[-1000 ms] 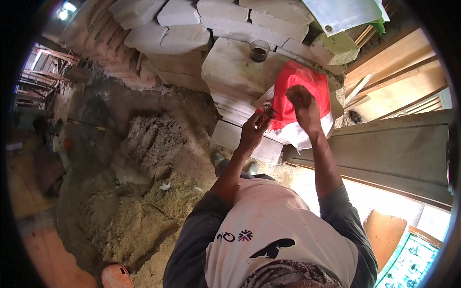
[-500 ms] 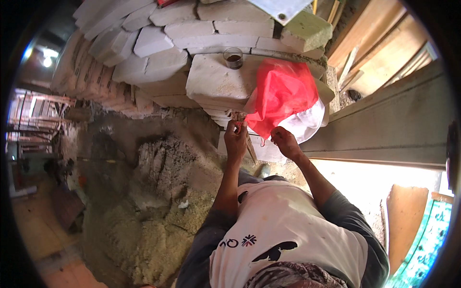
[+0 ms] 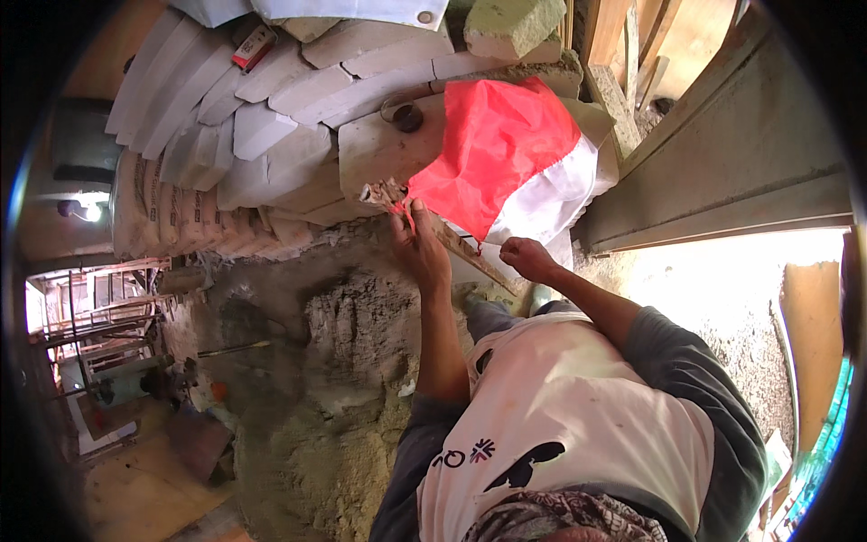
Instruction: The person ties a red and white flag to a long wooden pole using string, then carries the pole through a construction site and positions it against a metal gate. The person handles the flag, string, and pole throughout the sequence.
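Note:
A red and white cloth flag [image 3: 506, 149] is spread over the pale blocks in front of me. My left hand [image 3: 421, 248] is closed around the upper part of a thin wooden stick [image 3: 471, 256], beside the flag's upper left corner. A red tie hangs at those fingers, and ragged, pale material [image 3: 384, 192] is bunched on the stick's end just above them. My right hand [image 3: 528, 258] is closed in a pinch close to the flag's lower corner, where a short red tie [image 3: 479, 246] dangles. What its fingertips hold, if anything, is too small to make out.
Stacked pale blocks [image 3: 298, 86] rise ahead, with a glass of dark liquid [image 3: 402, 115] on a near one. A red and white box [image 3: 254, 47] lies on the stack. Sand [image 3: 316, 434] is heaped at left; a broad grey beam [image 3: 731, 154] stands at right.
The view has shifted. The flag is stretched flatter and wider, and more of the stick shows. My left hand has moved left with the stick's end; my hands are farther apart.

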Tool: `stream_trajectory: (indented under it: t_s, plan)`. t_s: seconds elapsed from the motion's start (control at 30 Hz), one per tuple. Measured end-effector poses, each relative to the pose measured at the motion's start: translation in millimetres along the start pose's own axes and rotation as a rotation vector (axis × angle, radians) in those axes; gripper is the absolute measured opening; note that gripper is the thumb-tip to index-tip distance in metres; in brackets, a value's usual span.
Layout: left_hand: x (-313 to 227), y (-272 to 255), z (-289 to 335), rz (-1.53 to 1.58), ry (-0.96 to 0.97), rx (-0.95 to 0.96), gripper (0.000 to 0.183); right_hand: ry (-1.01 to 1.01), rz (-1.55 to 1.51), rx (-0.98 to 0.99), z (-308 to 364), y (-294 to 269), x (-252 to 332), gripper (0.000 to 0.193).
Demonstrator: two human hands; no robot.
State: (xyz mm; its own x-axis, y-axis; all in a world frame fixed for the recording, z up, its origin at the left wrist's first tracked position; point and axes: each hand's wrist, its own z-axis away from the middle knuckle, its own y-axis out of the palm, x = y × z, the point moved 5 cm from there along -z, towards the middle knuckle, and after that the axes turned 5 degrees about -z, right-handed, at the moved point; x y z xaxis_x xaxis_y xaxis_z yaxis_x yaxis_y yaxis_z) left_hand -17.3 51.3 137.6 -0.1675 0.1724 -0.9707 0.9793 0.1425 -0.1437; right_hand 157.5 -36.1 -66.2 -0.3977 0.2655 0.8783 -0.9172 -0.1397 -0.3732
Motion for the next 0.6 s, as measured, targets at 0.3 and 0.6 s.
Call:
stream_trajectory:
  t_s: [0.3,0.6]
  plan:
    - [-11.7,20.6,-10.2,0.179,-0.025,0.023,0.044,0.075,-0.704,0.131,11.3,21.8,60.8,0.059]
    - [-18.4,27.6,-15.2,0.249,-0.129,0.024,0.055,0.241,-1.176,0.091,-10.3,40.9,49.8,0.032]
